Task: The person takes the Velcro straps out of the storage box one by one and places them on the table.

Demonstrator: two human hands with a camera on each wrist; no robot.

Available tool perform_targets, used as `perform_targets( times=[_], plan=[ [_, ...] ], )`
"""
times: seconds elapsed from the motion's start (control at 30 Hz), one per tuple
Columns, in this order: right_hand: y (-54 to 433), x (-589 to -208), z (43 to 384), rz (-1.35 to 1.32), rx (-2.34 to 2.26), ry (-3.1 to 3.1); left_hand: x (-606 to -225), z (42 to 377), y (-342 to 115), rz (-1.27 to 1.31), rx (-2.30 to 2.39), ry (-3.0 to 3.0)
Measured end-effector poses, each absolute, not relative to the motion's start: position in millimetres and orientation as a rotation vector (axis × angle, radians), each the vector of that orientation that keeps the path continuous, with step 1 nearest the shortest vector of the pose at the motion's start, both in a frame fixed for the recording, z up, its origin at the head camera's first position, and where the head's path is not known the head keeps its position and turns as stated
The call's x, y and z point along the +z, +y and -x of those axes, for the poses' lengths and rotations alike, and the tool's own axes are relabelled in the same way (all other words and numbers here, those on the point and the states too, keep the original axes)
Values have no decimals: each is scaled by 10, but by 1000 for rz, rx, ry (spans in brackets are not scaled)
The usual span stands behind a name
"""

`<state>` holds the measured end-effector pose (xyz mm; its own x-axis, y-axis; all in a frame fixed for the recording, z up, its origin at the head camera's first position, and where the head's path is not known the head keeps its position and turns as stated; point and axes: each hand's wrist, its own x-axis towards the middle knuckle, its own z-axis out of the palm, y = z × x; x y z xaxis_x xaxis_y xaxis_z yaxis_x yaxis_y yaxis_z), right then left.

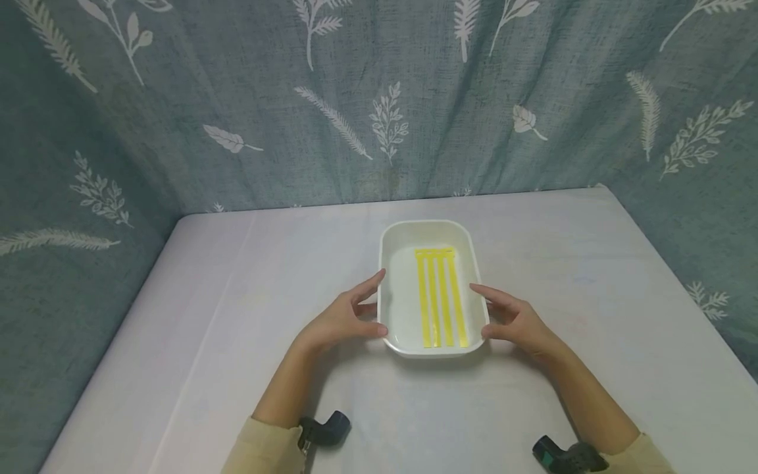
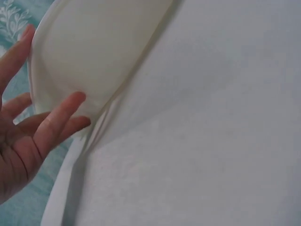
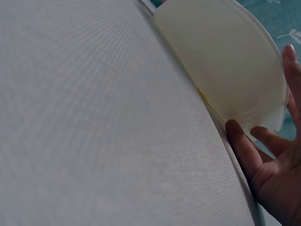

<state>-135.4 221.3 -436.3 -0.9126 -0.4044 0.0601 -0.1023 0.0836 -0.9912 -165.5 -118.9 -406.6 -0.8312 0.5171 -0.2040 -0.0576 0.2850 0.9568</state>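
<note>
In the head view, a white rectangular tray (image 1: 398, 289) with rounded corners is between my two hands. On its floor several long yellow strips (image 1: 443, 299) run side by side, with a short yellow band across their far end. My left hand (image 1: 340, 320) holds the tray's left side, index fingertip at the rim and thumb by the near corner. From the right, my right hand (image 1: 519, 324) holds it likewise. The left wrist view shows the outer wall of the tray (image 2: 94, 52) and my left thumb (image 2: 59, 115) against it; the right wrist view shows my right thumb (image 3: 242, 146) low by the wall.
A white cloth (image 1: 266, 289) covers the table. Behind and beside it hangs a blue-green curtain (image 1: 266, 164) with white leaf prints. Dark camera mounts (image 1: 328, 429) sit on both wrists, below light sleeves (image 1: 266, 447).
</note>
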Motion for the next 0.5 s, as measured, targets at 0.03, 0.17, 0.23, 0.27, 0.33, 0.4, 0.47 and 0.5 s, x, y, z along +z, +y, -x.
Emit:
perform_targets(
  times=[0.03, 0.17, 0.23, 0.27, 0.33, 0.4, 0.47, 0.5],
  plan=[
    [2217, -4371, 1350, 513, -1923, 2125, -4056, 1664, -1197, -424, 1564, 2089],
    [2231, -4399, 1333, 522, -1942, 2105, -4004, 1708, -1255, -457, 1577, 2095],
    [2235, -4408, 1322, 522, -1940, 2107, -3959, 1743, -1300, -447, 1606, 2093],
    [2236, -4409, 1319, 521, -1938, 2110, -3928, 1766, -1321, -433, 1618, 2095],
    [2232, -4403, 1313, 523, -1934, 2119, -3853, 1814, -1361, -404, 1627, 2111],
    [2220, -4379, 1313, 526, -1928, 2133, -3752, 1870, -1390, -392, 1625, 2125],
    [2210, -4360, 1319, 527, -1928, 2134, -3651, 1927, -1393, -395, 1631, 2126],
    [2206, -4356, 1320, 527, -1928, 2133, -3606, 1955, -1384, -400, 1635, 2123]
  ],
)
